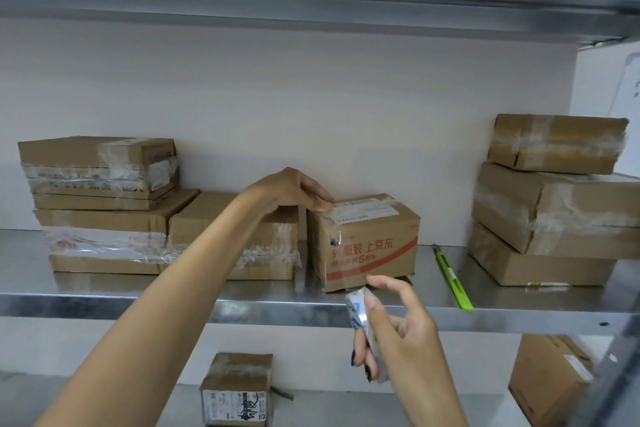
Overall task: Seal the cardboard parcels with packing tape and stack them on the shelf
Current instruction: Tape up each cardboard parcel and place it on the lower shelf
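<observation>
Head view: left hand (pixel 290 189) presses the box (pixel 367 243) steady on the shelf (pixel 104 300); right hand (pixel 401 336), fingers (pixel 360 352) curled, grips tape (pixel 360 312) for sealing.

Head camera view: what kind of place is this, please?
Probably a parcel storeroom or packing area: taped cardboard parcels stacked on a metal shelf, a green utility knife lying on it, and a tape roll held in the right hand.

A knife (pixel 452 276) lies right of the middle parcel (pixel 367 239) on the shelf (pixel 104 302).
</observation>
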